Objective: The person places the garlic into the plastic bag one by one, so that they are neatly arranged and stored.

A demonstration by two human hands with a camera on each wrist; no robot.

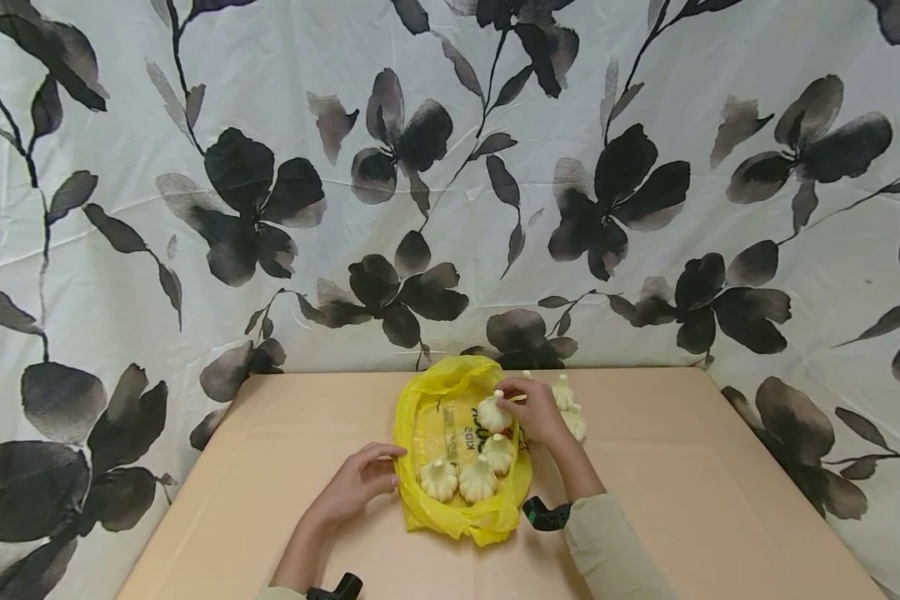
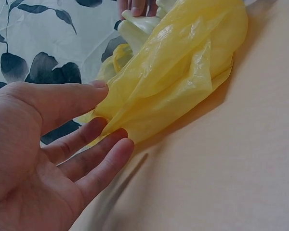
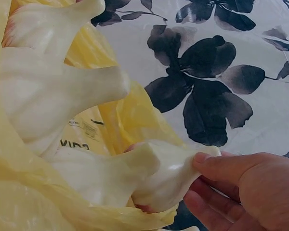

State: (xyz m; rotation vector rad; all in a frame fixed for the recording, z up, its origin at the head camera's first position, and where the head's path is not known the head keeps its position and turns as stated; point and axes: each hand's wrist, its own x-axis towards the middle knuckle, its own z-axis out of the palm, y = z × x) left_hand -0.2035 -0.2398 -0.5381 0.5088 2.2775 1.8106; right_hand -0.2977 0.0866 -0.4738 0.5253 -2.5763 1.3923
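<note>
1. Your right grip [image 1: 536,412] is closed to a thumb-and-finger pinch on one garlic bulb [image 1: 492,412], held at the mouth of the yellow bag [image 1: 461,522], toward its far right side.
2. Your left grip [image 1: 356,485] is loosely spread, fingertips touching the bag's left side.
3. Three other bulbs [image 1: 477,481] sit inside the bag.
4. More bulbs [image 1: 574,422] lie on the tabletop [image 1: 690,483], partly hidden behind your right grip.

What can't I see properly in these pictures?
- Bulbs right of the bag, head view: the right hand covers part of the group, so I can't count them.
- Small print in the bag, head view: too tiny to read.
- Right hand, left wrist view: mostly cut off by the top edge.
- Topmost bulb, right wrist view: its upper side is cut off by the top edge.
</note>
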